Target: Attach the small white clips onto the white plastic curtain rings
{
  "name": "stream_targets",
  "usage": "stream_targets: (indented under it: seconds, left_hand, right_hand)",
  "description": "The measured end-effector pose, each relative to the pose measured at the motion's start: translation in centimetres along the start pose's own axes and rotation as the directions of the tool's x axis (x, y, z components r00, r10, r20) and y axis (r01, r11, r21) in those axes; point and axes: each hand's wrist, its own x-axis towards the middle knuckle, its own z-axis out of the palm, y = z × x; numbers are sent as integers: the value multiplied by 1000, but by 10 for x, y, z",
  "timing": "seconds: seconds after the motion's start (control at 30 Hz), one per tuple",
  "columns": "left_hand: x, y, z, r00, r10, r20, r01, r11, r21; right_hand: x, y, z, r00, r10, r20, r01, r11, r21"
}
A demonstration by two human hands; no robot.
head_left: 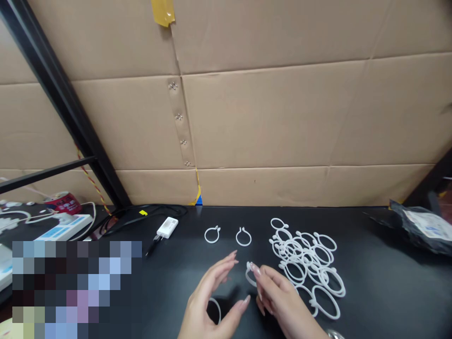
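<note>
My right hand [282,299] pinches a white plastic ring [250,274] between thumb and fingertips, just above the black table. My left hand [212,301] hovers beside it with its fingers spread apart and curved, holding nothing; another white ring [216,308] lies on the table under its palm. Two single rings [212,235] [243,237] lie side by side farther back. A pile of several white rings [307,263] lies to the right of my right hand.
A black table [370,292] ends at a cardboard wall [282,122]. A white adapter with a black cable [167,228] lies at back left, beside a power strip [67,225] and a red can [65,202]. A black plastic bag [422,226] sits at the right.
</note>
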Motion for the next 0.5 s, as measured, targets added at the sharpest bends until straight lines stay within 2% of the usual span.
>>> stream_targets:
  seconds: [0.13,0.23,0.37,0.5]
  left_hand:
    - [-2,-2,-1,999,-45,31,46,998,-49]
    - [-2,-7,-1,989,-137,54,144,976,-161]
    - [2,-7,-1,932,-337,131,360,841,-403]
    - [9,-1,-3,873,-460,164,471,702,-535]
  right_hand:
    - [3,6,-3,1000,-20,7,20,1000,25]
    - [3,4,-3,999,-24,25,23,999,36]
    - [-2,-4,1,996,-14,85,2,989,146]
    - [-5,-7,3,995,-30,98,12,984,176]
